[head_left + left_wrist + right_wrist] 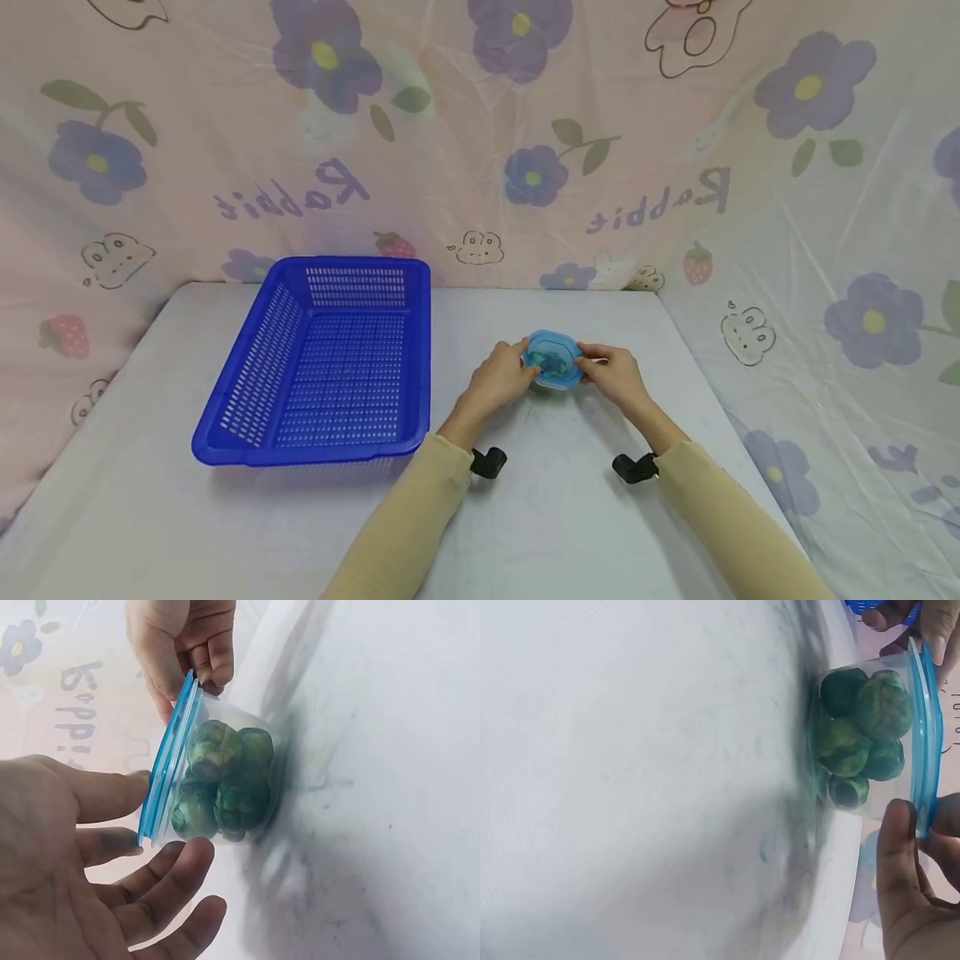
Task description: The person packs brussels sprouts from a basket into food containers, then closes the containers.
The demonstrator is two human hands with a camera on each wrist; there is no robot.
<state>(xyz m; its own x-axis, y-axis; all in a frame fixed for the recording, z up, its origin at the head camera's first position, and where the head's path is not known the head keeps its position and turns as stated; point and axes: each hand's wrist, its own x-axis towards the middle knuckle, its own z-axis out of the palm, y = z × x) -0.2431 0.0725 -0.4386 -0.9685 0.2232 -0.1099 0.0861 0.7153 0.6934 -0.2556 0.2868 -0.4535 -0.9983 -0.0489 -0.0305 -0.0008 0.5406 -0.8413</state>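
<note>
A small clear container [552, 360] with a blue lid [166, 769] stands on the white table [150, 517], right of centre. It is filled with several round green vegetables [225, 787]. My left hand [516, 372] is at its left side, with its thumb and fingers [112, 844] fairly straight and touching the lid's rim. My right hand [596, 368] pinches the opposite edge with curled fingers [214, 664]. In the right wrist view its thumb [900, 847] lies against the container's [862, 742] wall.
An empty blue perforated basket [258, 367] stands on the left half of the table. A pink flower-print sheet [525, 125] hangs behind and drapes down the right side. The table's right edge runs close to my right forearm.
</note>
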